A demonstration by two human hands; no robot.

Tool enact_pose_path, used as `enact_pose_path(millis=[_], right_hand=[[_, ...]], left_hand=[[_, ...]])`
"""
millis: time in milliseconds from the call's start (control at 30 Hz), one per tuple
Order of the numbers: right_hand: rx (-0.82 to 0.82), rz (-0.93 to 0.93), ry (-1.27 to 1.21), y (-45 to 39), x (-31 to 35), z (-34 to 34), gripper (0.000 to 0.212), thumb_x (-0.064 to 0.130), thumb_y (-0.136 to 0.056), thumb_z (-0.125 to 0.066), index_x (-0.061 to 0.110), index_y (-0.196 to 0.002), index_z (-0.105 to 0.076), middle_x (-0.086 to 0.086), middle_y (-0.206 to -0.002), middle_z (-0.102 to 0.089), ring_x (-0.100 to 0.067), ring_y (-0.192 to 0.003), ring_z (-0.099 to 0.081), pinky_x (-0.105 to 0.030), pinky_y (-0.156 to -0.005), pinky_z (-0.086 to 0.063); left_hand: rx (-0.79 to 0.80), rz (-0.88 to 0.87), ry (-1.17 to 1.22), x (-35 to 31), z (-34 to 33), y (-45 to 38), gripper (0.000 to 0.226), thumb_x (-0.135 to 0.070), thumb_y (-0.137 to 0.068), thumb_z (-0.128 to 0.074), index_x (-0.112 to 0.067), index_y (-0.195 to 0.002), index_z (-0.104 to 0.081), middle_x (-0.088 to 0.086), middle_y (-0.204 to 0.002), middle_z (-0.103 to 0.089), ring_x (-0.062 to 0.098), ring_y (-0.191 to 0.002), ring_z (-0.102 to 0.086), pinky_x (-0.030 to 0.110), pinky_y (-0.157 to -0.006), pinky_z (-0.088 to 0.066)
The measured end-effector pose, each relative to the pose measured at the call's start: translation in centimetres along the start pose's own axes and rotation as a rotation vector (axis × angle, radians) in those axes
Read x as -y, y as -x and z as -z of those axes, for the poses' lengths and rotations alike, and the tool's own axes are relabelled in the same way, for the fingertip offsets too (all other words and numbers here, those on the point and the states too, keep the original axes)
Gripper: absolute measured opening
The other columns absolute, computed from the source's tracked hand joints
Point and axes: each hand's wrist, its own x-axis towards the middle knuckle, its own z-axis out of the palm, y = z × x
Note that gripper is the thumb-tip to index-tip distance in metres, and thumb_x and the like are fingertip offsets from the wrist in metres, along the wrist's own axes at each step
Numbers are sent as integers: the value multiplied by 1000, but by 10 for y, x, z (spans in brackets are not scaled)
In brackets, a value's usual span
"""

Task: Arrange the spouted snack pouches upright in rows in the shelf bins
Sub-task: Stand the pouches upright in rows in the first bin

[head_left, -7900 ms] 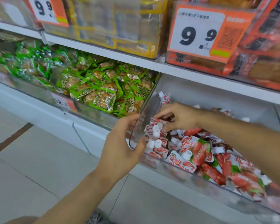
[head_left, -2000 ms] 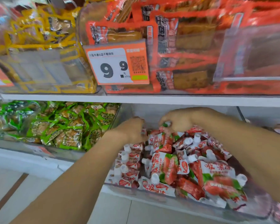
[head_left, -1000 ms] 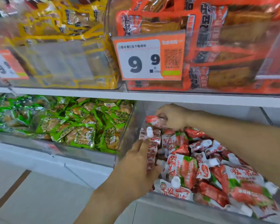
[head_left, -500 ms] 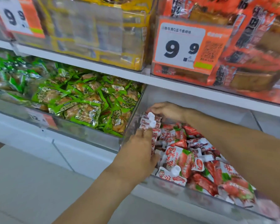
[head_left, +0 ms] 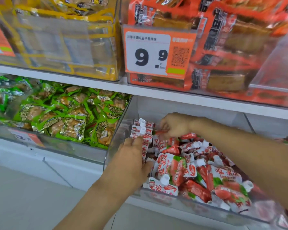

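Observation:
Red-and-white spouted snack pouches (head_left: 173, 168) with white caps fill a clear shelf bin (head_left: 118, 130). Along the bin's left wall a row of pouches (head_left: 142, 130) stands upright, caps up. My left hand (head_left: 131, 161) lies against the near end of that row, fingers straight along it and thumb under a pouch. My right hand (head_left: 173, 126) reaches to the far end of the row, its curled fingers pinching a red pouch edge (head_left: 160, 131). The remaining pouches lie loose in a jumbled heap to the right.
A neighbouring clear bin (head_left: 60, 146) to the left holds green snack packets (head_left: 70, 117). The shelf above (head_left: 156, 92) carries yellow packs, orange packs and a 9.9 price tag (head_left: 155, 52). Pale floor tiles (head_left: 23, 196) lie below.
The view has shifted and come closer. My right hand moved a little right at the row's far end and now pinches a red pouch edge. My left hand stays against the row.

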Motion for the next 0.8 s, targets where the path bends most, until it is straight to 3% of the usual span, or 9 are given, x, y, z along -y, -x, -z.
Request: enact_pose_path(millis=[100,200,333,433,533,600,667,800], right_hand=[[17,-10,27,-1,4,-9,56,35,-86,-72,14,-135,-55,-1,-126,-62,-22,-112,-59,-34,-97,-50],[27,29,63,3,4,-10,36,36,-91,-67,12,-118,-64,2,-93,-60,-22,-94,-57,-27,-80,-47],[-87,39,85,14,-1,-15,32,35,-87,-71,11,-108,-66,-5,-109,-60,-23,-101,-56,-29,-82,-47],[-176,49,40,19,-1,-19,33,31,-83,-77,17,-105,-56,-3,-110,-60,-23,-103,-56,-28,-78,-42],[-102,68,35,18,4,-20,48,19,-85,-73,18,-124,-46,-2,-102,-57,-25,-96,-58,-31,-75,-48],[-60,72,12,19,6,-20,43,18,-87,-70,20,-126,-52,0,-106,-53,-25,-103,-56,-35,-85,-51],[-129,54,17,23,4,-18,45,25,-84,-75,23,-125,-54,0,-111,-43,-21,-109,-45,-32,-92,-45],[-272,76,-87,35,0,-20,41,24,-81,-80,20,-105,-47,7,-90,-50,-22,-92,-54,-28,-72,-38]], left_hand=[[-12,25,4,-3,6,-5,68,-43,-87,-63,-22,-144,-32,2,-137,-44,20,-126,-46,32,-104,-41],[-41,38,27,-5,9,-9,62,-38,-89,-63,-18,-142,-38,3,-136,-46,21,-125,-47,31,-101,-42],[-131,-8,44,-7,7,-12,53,-36,-88,-64,-18,-136,-49,1,-131,-49,21,-119,-52,31,-96,-45],[-160,-93,81,-8,5,-16,41,-33,-88,-65,-20,-126,-58,-3,-124,-54,15,-112,-55,25,-91,-44],[-163,-158,107,-8,2,-19,31,-33,-87,-66,-22,-116,-63,-6,-115,-57,13,-105,-57,27,-91,-47],[-178,-163,121,-7,1,-19,29,-32,-87,-66,-21,-113,-65,-6,-112,-58,12,-105,-57,28,-92,-47],[-188,-168,126,-6,0,-18,28,-30,-87,-66,-20,-112,-66,-6,-112,-59,12,-105,-57,28,-93,-47],[-206,-160,135,-6,2,-17,28,-28,-86,-66,-19,-113,-66,-5,-112,-60,14,-107,-57,26,-92,-45]])
